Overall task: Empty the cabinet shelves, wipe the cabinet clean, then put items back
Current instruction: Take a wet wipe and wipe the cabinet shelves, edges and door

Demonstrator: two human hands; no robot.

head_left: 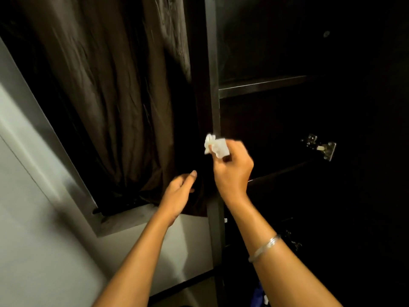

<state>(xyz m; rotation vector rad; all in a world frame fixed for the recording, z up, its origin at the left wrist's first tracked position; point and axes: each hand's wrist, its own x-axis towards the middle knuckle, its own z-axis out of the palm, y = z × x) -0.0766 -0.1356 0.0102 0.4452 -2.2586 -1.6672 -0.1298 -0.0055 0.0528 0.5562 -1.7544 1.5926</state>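
Right hand (232,171) clenched — left (177,191) loose

Bare forearms; thin silver bangle (263,248) on right wrist.

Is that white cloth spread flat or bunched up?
Bunched up: the white cloth sits crumpled in the right hand, against the cabinet's front edge.

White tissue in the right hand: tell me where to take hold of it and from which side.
Take the crumpled tissue by the loose tuft sticking out up and left of the right hand, coming from the left, the curtain side. The rest is bunched under that hand's fingers; only the tuft is free.
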